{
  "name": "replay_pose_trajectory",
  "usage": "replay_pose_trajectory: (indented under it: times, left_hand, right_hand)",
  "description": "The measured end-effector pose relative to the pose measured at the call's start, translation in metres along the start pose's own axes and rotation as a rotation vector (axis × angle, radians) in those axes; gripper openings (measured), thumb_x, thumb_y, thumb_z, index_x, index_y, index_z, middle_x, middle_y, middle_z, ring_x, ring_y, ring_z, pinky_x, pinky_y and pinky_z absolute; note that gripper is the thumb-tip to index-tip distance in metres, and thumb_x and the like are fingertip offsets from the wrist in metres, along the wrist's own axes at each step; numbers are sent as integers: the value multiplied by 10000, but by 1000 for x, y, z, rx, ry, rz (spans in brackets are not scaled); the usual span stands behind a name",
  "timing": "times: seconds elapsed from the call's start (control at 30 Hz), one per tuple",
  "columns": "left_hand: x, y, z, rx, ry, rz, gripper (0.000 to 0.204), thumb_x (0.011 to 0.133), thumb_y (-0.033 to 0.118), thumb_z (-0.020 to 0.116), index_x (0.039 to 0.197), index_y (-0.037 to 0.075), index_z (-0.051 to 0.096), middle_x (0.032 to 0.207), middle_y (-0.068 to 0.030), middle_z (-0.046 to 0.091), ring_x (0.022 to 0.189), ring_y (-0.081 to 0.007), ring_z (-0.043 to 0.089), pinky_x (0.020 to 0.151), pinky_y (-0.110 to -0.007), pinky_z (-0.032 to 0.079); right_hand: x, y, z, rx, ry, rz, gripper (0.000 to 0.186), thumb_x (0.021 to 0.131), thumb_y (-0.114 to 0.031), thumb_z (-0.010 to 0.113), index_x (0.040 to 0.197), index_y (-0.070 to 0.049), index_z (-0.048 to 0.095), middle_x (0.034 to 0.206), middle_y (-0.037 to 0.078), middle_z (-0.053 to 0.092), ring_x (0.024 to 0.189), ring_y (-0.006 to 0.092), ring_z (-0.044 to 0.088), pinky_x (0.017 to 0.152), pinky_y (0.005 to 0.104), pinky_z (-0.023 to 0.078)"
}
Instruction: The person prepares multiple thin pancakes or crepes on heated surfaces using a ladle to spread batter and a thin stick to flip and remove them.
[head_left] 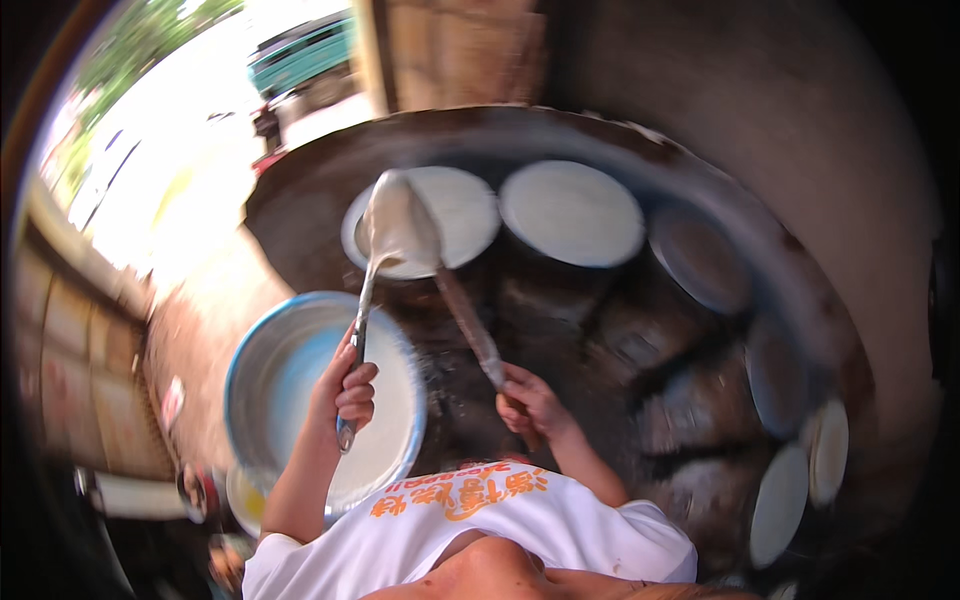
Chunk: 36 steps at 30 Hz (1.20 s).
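Observation:
My left hand (345, 388) is closed round the dark handle of a metal ladle (364, 320), whose head is raised and smeared with pale batter. A wooden-handled metal spatula (470, 315) is gripped in my right hand (535, 398), its blade end up against the ladle's head. The two heads overlap and blur, so I cannot tell exactly where they touch. Below my left forearm stands a wide blue-rimmed basin (243, 365) of whitish batter. Behind the tools lie a round white disc (462, 210) and a second white disc (572, 213), both looking like pans filled with batter.
A large round dark cooking table (420, 130) curves ahead and to the right. Along its right side sit dark round pans (700, 258) and pale flat discs (780, 505). A yellowish bowl (243, 500) stands at lower left. Outside, a teal vehicle (302, 55) shows beyond the opening.

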<state>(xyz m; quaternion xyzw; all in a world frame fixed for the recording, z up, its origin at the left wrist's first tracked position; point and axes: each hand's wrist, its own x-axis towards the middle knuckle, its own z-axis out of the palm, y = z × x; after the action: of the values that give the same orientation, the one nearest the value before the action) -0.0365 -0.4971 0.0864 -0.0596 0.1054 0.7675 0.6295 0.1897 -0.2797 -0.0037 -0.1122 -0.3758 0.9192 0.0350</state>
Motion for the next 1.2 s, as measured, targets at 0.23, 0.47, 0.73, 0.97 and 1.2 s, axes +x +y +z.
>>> replay_pose_trajectory:
  times: [0.23,0.47,0.73,0.97,1.2]
  left_hand:
    - [141,-128,85,-196,-194,-565,324,1020,300,292,1151,113,523,579,17,282,362,-56,292,329,-184,270]
    - [285,-462,181,-413,-143,-1406,353,970,239,422,654,101,343,499,22,345,363,-82,351,329,-225,313]
    - [390,-684,154,-472,-23,-1563,349,961,198,438,643,69,373,511,-4,367,342,-99,387,330,-224,363]
    - [439,-769,118,-152,218,-1620,328,958,190,452,660,79,367,546,2,360,378,-107,411,363,-243,384]
    - [476,-830,103,118,215,-1733,340,965,247,483,683,92,375,565,22,357,408,-93,402,383,-235,373]
  right_hand:
    - [-165,-52,-19,4,520,-340,370,976,-185,428,1345,-157,419,637,64,552,394,54,408,367,197,351]
    - [-301,-121,-160,-957,1711,-1051,447,839,-59,620,1276,-76,531,826,74,644,706,143,595,641,282,468]
    - [-425,7,-215,177,1819,-911,457,807,18,605,1257,-35,550,727,42,592,570,116,520,465,264,418]
    - [-440,-42,-368,189,2094,-1207,425,726,20,654,1149,5,617,944,36,578,703,94,519,564,224,443]
    - [-459,-84,-336,-59,2453,-901,382,675,25,643,1054,-14,622,971,128,559,803,206,539,693,310,466]
